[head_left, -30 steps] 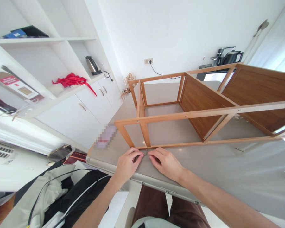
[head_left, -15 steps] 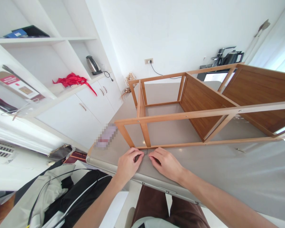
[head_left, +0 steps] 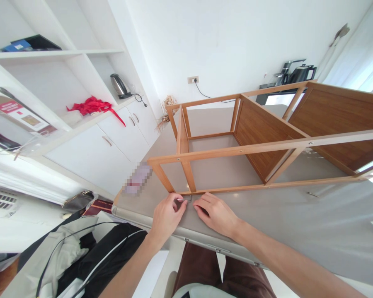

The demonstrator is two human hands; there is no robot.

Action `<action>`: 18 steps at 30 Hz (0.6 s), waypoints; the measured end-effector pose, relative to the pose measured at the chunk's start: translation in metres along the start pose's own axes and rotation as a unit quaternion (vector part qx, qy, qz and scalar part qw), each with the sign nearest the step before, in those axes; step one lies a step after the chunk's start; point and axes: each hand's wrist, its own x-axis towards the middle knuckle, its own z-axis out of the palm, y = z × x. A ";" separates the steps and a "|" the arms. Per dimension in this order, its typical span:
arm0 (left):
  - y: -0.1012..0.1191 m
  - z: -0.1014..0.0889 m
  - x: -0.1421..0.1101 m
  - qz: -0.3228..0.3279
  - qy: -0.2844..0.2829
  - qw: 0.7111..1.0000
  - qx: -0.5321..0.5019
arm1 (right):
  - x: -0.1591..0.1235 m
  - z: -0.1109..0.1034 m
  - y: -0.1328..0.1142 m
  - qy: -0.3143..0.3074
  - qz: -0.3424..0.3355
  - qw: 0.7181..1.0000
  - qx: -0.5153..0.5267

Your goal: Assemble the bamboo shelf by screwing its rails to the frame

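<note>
A wooden shelf frame (head_left: 217,154) lies on its side on a grey tabletop (head_left: 224,215). By its near left corner, my left hand (head_left: 167,215) pinches a thin, bent metal rod that looks like a hex key (head_left: 188,200). The rod's angled end lies close to the lower rail. Just to the right, my right hand (head_left: 216,213) rests low at the same rail with its fingers curled and closed. Whatever it may hold is hidden. A screw head (head_left: 178,159) shows in the upper rail above the left hand.
A loose bolt (head_left: 313,194) lies on the table at right. A pixelated packet (head_left: 137,179) is near the left table end. White shelves (head_left: 76,53) hold a kettle (head_left: 119,86) and red ribbon (head_left: 93,106). Clothes and cables (head_left: 81,256) are piled at lower left.
My left fingers have shifted slightly, and more of the thin metal rod shows between them. The right hand stays almost in place. The whole view has moved slightly.
</note>
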 end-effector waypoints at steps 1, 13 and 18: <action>0.001 0.000 0.000 -0.006 -0.004 1.000 -0.008 | 0.000 0.000 0.000 0.001 -0.002 1.000 -0.001; 0.015 0.010 0.001 0.053 0.048 0.996 -0.053 | 0.000 0.001 0.001 0.062 0.069 0.995 -0.040; 0.016 0.017 0.001 0.124 0.058 0.990 -0.029 | 0.001 -0.003 -0.001 0.104 0.092 0.989 -0.054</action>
